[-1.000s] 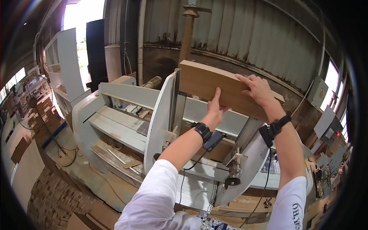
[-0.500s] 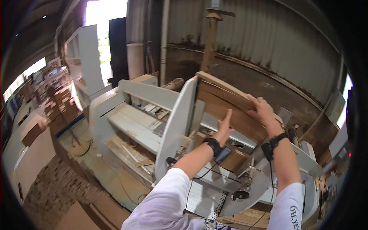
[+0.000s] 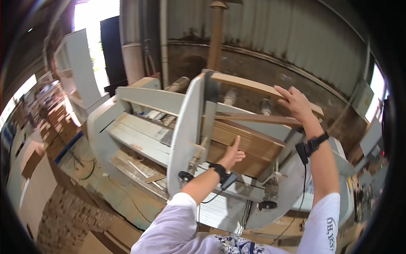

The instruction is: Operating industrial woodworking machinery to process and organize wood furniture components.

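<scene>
Head view, left to right: one floor area of many small wood pieces (image 3: 63, 220), count not determinable; one pale cabinet (image 3: 80, 57); one upright black panel (image 3: 113, 51); one grey machine (image 3: 99, 129). Forward of centre stands one curved side panel (image 3: 186, 120) of the machine, with one black handwheel (image 3: 185, 176) at its lower front. Next is the left hand (image 3: 232, 156), fingers spread and nothing held, raised before the brown boards (image 3: 264, 144); contact with them cannot be determined. One ribbed hose (image 3: 215, 40) hangs behind.

The brown boards sit between the side panels, below one narrow brown strip (image 3: 258, 118). Their exact number is unclear. Surface: flat, smooth, medium brown, with several parallel lines along the upper part; attitude: tilted down to the right. Above, one light-coloured wooden bar (image 3: 247, 85), straight and slender, spans from the side panel toward the right.

A second black handwheel (image 3: 267, 205) is at the lower right. The right hand (image 3: 297, 105) lies over the bar, fingers touching its top; whether it grips cannot be determined. Two black wristbands (image 3: 315, 144) are worn, one per wrist.
</scene>
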`<state>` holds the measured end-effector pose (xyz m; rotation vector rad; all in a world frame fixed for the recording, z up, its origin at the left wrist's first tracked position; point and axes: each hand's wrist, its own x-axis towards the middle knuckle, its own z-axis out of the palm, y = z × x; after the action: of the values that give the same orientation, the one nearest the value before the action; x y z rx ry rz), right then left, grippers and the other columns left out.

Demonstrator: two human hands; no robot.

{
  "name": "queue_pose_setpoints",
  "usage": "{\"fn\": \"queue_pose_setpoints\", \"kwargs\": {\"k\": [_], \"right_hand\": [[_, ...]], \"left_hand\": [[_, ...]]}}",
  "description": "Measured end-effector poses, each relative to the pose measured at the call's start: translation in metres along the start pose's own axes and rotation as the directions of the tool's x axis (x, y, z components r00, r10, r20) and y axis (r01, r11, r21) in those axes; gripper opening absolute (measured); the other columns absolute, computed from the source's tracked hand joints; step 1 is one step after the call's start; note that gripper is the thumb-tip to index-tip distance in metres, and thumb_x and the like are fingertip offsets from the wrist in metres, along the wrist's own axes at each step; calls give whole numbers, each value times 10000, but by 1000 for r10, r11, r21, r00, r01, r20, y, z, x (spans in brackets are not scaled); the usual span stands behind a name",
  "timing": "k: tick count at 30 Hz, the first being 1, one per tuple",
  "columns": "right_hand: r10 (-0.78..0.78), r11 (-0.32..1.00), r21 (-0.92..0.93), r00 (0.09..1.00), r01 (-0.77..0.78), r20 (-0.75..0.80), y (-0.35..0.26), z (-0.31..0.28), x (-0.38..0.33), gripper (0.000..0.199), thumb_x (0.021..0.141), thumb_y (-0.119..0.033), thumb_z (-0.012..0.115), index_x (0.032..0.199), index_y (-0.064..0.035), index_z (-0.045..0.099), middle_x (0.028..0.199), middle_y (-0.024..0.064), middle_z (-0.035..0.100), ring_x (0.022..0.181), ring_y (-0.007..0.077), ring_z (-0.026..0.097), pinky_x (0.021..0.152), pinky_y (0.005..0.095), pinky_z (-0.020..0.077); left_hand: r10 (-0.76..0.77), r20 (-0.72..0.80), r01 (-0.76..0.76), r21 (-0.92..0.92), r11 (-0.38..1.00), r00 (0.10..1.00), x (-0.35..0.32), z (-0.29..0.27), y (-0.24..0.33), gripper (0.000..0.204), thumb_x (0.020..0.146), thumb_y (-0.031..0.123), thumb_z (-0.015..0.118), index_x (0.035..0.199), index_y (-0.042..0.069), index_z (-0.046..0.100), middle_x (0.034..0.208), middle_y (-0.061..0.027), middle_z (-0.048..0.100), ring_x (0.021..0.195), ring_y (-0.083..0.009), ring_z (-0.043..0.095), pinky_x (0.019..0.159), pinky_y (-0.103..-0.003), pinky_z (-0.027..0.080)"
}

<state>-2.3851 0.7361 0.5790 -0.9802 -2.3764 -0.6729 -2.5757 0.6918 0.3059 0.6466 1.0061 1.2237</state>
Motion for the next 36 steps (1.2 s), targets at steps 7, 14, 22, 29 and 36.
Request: {"fn": "queue_pose_setpoints", "kwargs": {"k": [7,14,22,29,36], "right_hand": [[-51,991,-110,964,82,261,-5,10,-5,431,792,-420,532,1206,-313,481,862,74,505,894,239,508,744,368,401],[19,1000,-28,893,-8,451,-38,65,-17,517,811,-453,503,1287,-295,378,1071,111,501,1065,274,446,875,463,338],[-102,925,380,955,-12,280,-129,48,-54,560,796,-331,586,1268,-97,395,1175,177,496,1057,338,484,891,387,389],[-592,372,568,284,-734,754,-258,108,-346,288,890,-282,490,1066,-66,560,1006,69,607,915,149,559,840,277,430],[-550,349,209,-19,-913,835,-262,-9,-464,224,813,-168,555,1008,-65,598,953,72,629,842,158,563,734,301,449]], "left_hand": [[-143,150,130,92,987,978,-77,29,-21,704,784,572,516,1086,-50,383,697,-134,589,666,-240,638,576,-303,518],[-68,318,172,-312,934,946,-131,22,-4,327,898,368,446,973,51,468,642,-71,564,734,-243,617,723,-348,497],[-449,263,440,97,893,854,-256,-103,-136,250,894,300,471,965,67,526,662,-57,566,728,-204,608,715,-301,495],[-261,75,20,938,345,962,-414,-244,-303,228,692,249,612,842,78,625,855,-113,626,795,-279,599,716,-364,471],[-353,-55,151,956,253,934,-520,-190,-364,147,720,184,529,799,74,587,821,-131,589,792,-333,567,662,-417,458]]}}
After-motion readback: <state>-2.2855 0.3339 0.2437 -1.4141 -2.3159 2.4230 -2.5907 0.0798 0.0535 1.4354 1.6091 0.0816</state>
